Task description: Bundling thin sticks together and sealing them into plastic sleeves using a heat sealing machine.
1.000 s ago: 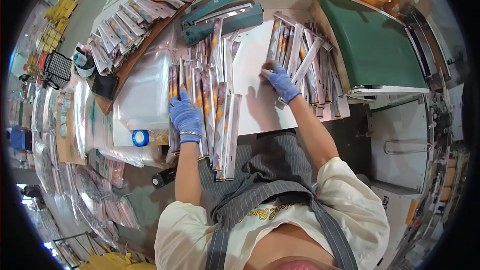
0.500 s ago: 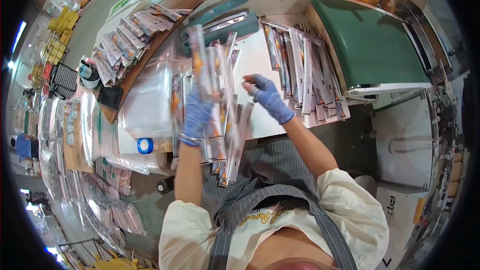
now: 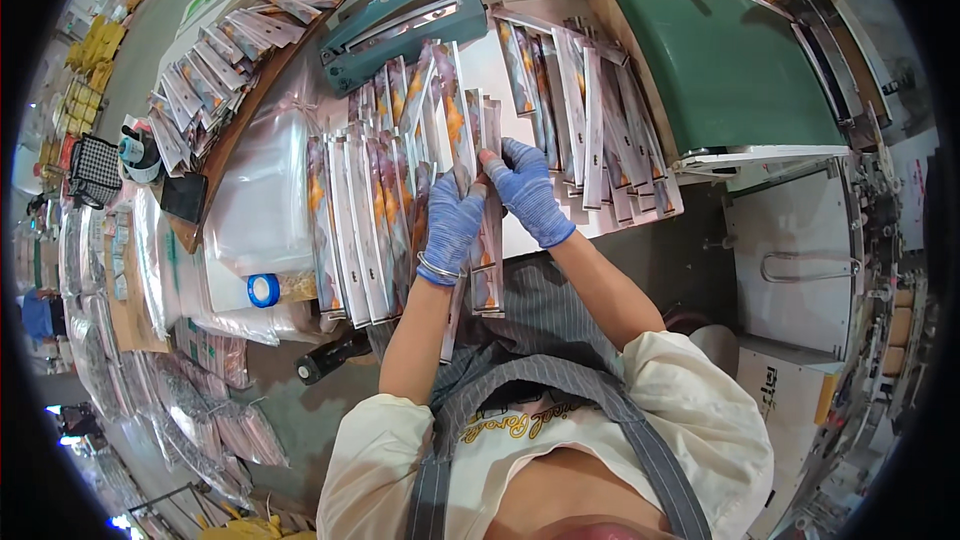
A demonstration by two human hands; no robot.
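Both my hands wear blue knitted gloves with bare fingertips, and they meet in front of me over the packets. My left hand (image 3: 452,225) is closed on a long narrow printed packet (image 3: 452,105) that points away from me. Against that packet's edge, the thumb and fingers of my right hand (image 3: 530,195) pinch close to the left fingertips; the exact grip is partly hidden. Left of my hands lies a row of similar flat packets (image 3: 365,225), orange and purple with white edges. More packets (image 3: 590,115) are spread in a pile to the right.
A teal heat sealer (image 3: 405,40) stands behind the packets. Further packets (image 3: 225,70) fill a wooden-edged board at far left. Clear plastic bags (image 3: 262,195) and a blue tape roll (image 3: 263,290) lie at left. A green-topped surface (image 3: 715,65) borders the right.
My left hand has lowered and moved right toward my right hand, bringing a packet with it. The right hand has closed in at the packet. The row at left now lies more spread out.
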